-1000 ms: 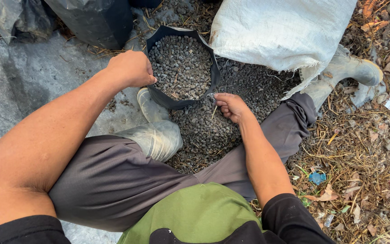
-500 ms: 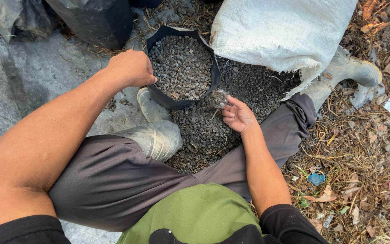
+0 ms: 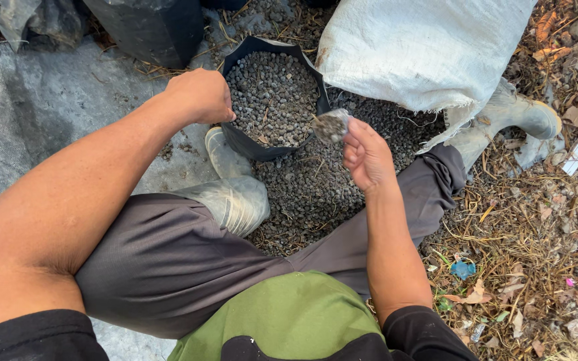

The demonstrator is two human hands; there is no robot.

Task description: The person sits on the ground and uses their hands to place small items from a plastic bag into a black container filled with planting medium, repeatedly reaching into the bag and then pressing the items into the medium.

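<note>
A black grow bag (image 3: 242,144) stands between my boots, filled with grey pellets (image 3: 272,97). My left hand (image 3: 201,95) grips its left rim. Just right of the bag's rim, my right hand (image 3: 366,155) is raised palm up and holds a blurred clump of pellets (image 3: 331,125) at its fingertips. More loose pellets (image 3: 309,194) lie heaped on the ground between my legs, below the bag.
A white woven sack (image 3: 416,47) lies at top right, its open edge over the pellet heap. Black bags (image 3: 148,27) stand at top left on a grey sheet (image 3: 28,127). My pale boots (image 3: 232,194) flank the heap. Dry straw and leaves (image 3: 536,254) cover the right side.
My right hand scooped pellets from the heap, turned palm up and rose toward the bag's right rim. My left hand stayed on the bag's rim.
</note>
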